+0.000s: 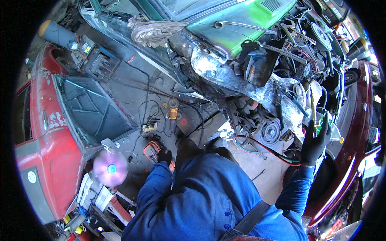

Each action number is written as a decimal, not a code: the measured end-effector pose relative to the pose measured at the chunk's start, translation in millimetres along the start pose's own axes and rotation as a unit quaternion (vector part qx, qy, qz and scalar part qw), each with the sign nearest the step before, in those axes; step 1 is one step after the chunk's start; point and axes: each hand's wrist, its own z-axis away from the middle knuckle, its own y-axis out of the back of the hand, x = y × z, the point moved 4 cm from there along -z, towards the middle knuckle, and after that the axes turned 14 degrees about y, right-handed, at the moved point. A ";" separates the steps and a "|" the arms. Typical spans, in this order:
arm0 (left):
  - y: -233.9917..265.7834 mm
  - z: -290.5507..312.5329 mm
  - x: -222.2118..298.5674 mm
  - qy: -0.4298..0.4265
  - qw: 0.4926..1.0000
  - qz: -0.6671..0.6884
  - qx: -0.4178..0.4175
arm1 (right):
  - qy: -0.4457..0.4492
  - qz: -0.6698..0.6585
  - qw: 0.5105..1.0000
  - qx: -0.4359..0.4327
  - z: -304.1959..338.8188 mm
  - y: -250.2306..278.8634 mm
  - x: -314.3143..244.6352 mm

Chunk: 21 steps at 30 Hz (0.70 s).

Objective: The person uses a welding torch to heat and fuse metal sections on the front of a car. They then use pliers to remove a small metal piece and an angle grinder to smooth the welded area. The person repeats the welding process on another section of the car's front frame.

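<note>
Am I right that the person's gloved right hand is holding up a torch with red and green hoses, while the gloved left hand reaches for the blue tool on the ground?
Not quite. In the head view the right hand does hold up the torch with its red and green hoses, and the left hand does reach down, but the tool there is orange-red, not blue.

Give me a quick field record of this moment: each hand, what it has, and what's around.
left hand: black glove, low near the ground, on a small orange-red tool
right hand: black glove, raised, gripping a torch-like tool with a yellow stem
hoses: red and green, running toward the right hand
angle grinder: orange, lying on the ground, untouched
green car: ahead, front stripped, engine parts exposed
red car: to the left
clothing: blue sleeves
</note>
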 end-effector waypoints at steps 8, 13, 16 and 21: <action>3.1 -101.6 -89.0 -0.015 0.994 0.021 -0.109 | 0.111 -0.094 0.983 -0.112 -40.0 -32.9 -188.4; 27.1 -145.4 -43.6 -0.200 0.974 0.029 -0.103 | 0.045 -0.246 0.944 -0.215 -17.2 -74.4 -279.8; 44.2 -173.4 -24.2 -0.295 0.949 -0.050 -0.100 | 0.068 -0.277 0.927 -0.244 -5.6 -91.5 -315.8; 60.8 -200.5 -17.5 -0.337 0.915 -0.191 -0.108 | 0.036 -0.290 0.905 -0.309 9.2 -107.6 -345.3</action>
